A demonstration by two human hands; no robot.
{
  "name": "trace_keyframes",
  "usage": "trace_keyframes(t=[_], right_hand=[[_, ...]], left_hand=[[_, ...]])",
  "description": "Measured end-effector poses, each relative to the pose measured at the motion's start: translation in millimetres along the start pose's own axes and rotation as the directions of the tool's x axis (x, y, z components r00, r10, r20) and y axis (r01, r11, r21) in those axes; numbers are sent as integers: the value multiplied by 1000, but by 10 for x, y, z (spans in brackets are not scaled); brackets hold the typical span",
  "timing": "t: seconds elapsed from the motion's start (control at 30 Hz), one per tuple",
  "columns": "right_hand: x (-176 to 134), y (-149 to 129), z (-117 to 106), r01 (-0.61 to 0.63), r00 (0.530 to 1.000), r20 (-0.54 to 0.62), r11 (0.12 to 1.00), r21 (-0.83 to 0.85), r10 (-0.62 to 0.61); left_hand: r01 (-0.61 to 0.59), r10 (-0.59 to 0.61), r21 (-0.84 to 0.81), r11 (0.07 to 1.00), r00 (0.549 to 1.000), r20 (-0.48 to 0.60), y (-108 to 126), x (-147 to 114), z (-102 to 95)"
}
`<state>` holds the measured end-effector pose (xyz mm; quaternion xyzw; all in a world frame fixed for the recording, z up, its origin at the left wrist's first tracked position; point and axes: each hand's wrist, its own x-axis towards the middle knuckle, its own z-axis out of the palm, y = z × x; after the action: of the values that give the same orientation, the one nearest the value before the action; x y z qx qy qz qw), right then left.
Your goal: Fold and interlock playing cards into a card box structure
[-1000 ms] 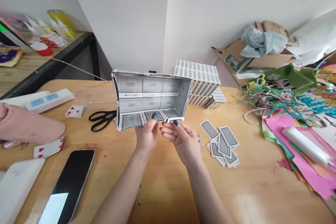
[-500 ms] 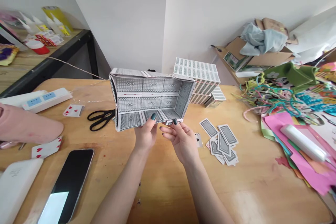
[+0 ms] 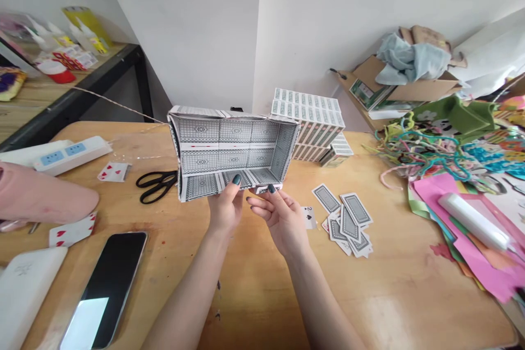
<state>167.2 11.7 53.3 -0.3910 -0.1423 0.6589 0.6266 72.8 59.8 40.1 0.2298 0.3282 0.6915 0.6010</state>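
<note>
An open-fronted box made of playing cards (image 3: 233, 145), its inside lined with grey patterned card backs, is held up above the table with the hollow side towards me. My left hand (image 3: 225, 205) grips its lower wall, thumb over the inner edge and fingers underneath. At the lower right corner, my right hand (image 3: 283, 216) pinches the same edge between thumb and fingers, the other fingers loosely curled. Loose playing cards (image 3: 348, 219) lie scattered, mostly face down, right of my right hand. A two of spades (image 3: 308, 217) shows partly behind that hand.
Black scissors (image 3: 158, 186) lie left of the box. A phone (image 3: 109, 284), a pink cylinder (image 3: 45, 194) and a power strip (image 3: 74, 154) occupy the left side. Card packs (image 3: 311, 115) are stacked behind. Coloured sheets (image 3: 463, 229) and tangled pipe cleaners (image 3: 426, 147) cover the right.
The card box has shifted slightly left, with both hands still on its lower edge. Nothing else on the table has visibly moved.
</note>
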Motion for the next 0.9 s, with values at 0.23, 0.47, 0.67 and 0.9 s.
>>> trace_keyframes(t=[0.23,0.47,0.67,0.9], right_hand=[[19,15,-15,-7,998,-65,1000,-12,6],[17,-1,-32,-35,997,-63,999,11,36],[25,-10,-33,-62,995,-73,998,0,62],[50,72,2,-48,987,-148,995,84,60]], left_hand=[[-10,11,33,999,1000,-18,-35,1,-19],[1,-1,27,1000,1000,-11,-66,19,-50],[27,-27,15,1000,999,23,-82,44,-85],[46,-46,-1,999,998,44,-118,52,-110]])
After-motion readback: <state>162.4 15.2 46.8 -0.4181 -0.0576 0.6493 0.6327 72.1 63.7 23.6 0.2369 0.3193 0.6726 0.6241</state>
